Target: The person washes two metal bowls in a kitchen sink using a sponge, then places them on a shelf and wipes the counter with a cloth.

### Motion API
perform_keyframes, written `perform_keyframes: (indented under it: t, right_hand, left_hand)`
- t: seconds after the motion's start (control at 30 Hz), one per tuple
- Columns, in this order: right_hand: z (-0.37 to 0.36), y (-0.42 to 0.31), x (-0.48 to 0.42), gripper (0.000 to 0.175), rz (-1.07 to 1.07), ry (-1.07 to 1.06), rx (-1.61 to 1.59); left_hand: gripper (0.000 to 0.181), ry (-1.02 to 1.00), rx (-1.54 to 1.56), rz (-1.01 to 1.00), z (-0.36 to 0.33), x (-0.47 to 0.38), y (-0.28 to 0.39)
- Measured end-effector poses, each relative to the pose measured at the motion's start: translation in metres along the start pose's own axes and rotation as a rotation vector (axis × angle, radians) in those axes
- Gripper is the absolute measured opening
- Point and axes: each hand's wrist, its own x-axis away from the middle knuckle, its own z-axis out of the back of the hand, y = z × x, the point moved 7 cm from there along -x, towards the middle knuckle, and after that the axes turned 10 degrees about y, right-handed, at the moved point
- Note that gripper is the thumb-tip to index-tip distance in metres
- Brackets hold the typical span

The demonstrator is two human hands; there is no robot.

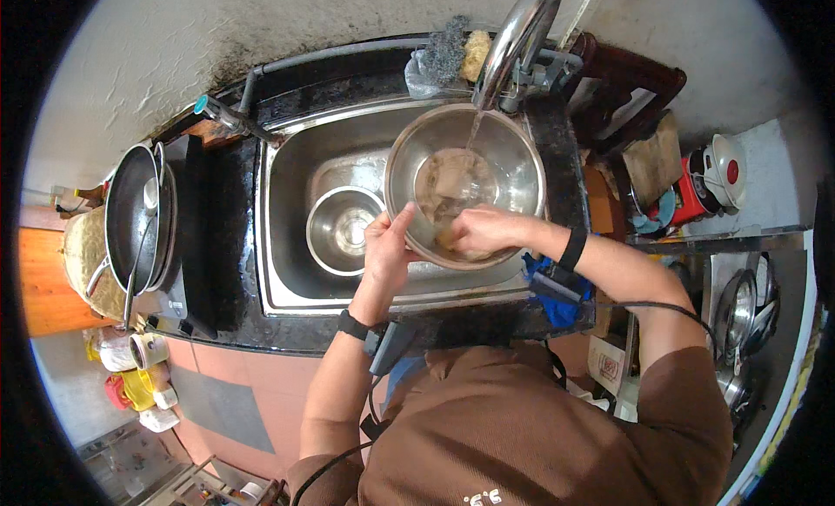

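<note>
A large stainless steel bowl [522,173] is over the right part of the steel sink [287,180], under the curved chrome faucet [522,36]. Water runs from the spout into it. My left hand [389,245] grips the bowl's near left rim, thumb on top. Inside the bowl, near its lower edge, is my right hand [479,232], fingers curled at something pale tan that is partly hidden; I cannot tell what it is. Brownish matter or cloudy water shows in the bowl's bottom. A smaller steel bowl [346,230] sits in the sink just left of my left hand.
Steel wool [447,49] and a yellow sponge [476,54] lie behind the sink. On the left, a frying pan [134,212] with a ladle rests on a black cooktop [192,245]. A blue cloth [561,310] lies at the counter's right front edge. Pans [740,304] fill a right-hand shelf.
</note>
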Motion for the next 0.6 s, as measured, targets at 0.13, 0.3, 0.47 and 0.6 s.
perform_keyframes:
  t: [0.13,0.3,0.47,0.6]
  right_hand:
    - [0.018,0.028,0.006,0.02,-0.038,0.087,0.587]
    - [-0.034,0.018,0.0,0.024,0.042,-0.296,0.278]
    - [-0.033,0.005,-0.031,0.029,0.073,-0.113,0.264]
    - [-0.001,0.022,-0.042,0.021,0.031,-0.14,0.62]
  left_hand:
    - [0.008,0.024,-0.055,-0.045,0.005,-0.004,-0.003]
    - [0.009,0.069,-0.105,-0.006,0.008,-0.004,-0.011]
    - [0.011,0.061,-0.197,-0.017,0.009,0.002,-0.021]
    - [0.012,0.09,-0.215,-0.052,0.006,0.009,-0.007]
